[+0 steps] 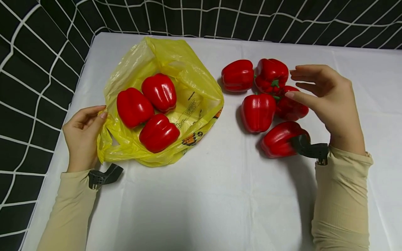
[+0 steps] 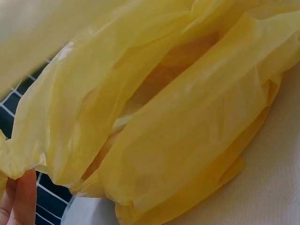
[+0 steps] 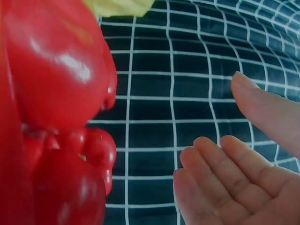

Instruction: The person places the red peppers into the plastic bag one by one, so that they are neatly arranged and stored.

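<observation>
My left hand (image 1: 84, 134) pinches the left edge of a yellow plastic bag (image 1: 201, 80) between thumb and fingers, drawing its mouth wide. Inside lie three red bell peppers, one at the left (image 1: 134, 107), one at the back (image 1: 159, 92) and one in front (image 1: 159, 133). The left wrist view is filled by the bag's folds (image 2: 183, 140), with fingertips at the lower left. My right hand (image 1: 329, 94) hovers with thumb and fingers apart and nothing between them, beside a cluster of red bell peppers. Its thumb overlaps the right pepper (image 1: 293, 108) in the head view.
The cluster also has peppers at the back left (image 1: 237, 75), back (image 1: 271, 75), middle (image 1: 258, 112) and front (image 1: 279, 141). A white cloth (image 1: 213, 195) covers the table. Dark netted cloth with white grid lines (image 1: 201, 17) stands along the back and left.
</observation>
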`<state>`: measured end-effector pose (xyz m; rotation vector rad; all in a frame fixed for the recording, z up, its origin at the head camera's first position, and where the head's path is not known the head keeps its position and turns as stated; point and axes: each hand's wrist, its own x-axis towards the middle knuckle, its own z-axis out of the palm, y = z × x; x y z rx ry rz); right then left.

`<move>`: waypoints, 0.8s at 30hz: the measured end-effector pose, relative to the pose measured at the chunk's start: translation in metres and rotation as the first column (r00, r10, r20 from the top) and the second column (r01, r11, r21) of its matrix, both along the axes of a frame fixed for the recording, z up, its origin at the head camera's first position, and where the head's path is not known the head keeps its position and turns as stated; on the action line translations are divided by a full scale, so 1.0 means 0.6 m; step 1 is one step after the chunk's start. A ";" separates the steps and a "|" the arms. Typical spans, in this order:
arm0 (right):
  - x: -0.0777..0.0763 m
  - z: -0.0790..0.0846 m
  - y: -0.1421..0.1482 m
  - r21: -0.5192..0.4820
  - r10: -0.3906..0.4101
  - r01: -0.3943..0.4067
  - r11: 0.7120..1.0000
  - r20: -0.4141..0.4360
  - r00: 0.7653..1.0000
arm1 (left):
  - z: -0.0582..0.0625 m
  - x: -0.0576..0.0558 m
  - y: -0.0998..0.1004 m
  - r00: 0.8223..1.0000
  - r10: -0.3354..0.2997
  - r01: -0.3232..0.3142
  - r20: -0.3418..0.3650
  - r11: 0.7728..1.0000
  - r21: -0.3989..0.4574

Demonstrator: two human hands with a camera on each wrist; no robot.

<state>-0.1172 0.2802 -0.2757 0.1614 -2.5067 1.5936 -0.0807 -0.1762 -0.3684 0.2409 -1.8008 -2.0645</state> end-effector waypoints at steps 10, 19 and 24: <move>0.001 0.001 0.032 -0.088 -0.027 0.030 0.996 0.040 0.999 | 0.001 0.000 0.000 1.000 0.004 -0.004 0.006 0.999 -0.038; 0.003 0.005 0.062 0.074 -0.084 0.074 0.995 0.149 0.985 | 0.001 0.002 0.000 1.000 0.016 -0.015 0.021 0.999 -0.048; 0.002 -0.001 0.080 0.156 -0.096 0.067 0.985 0.191 0.977 | 0.001 0.001 0.000 1.000 0.017 -0.016 0.020 0.999 -0.052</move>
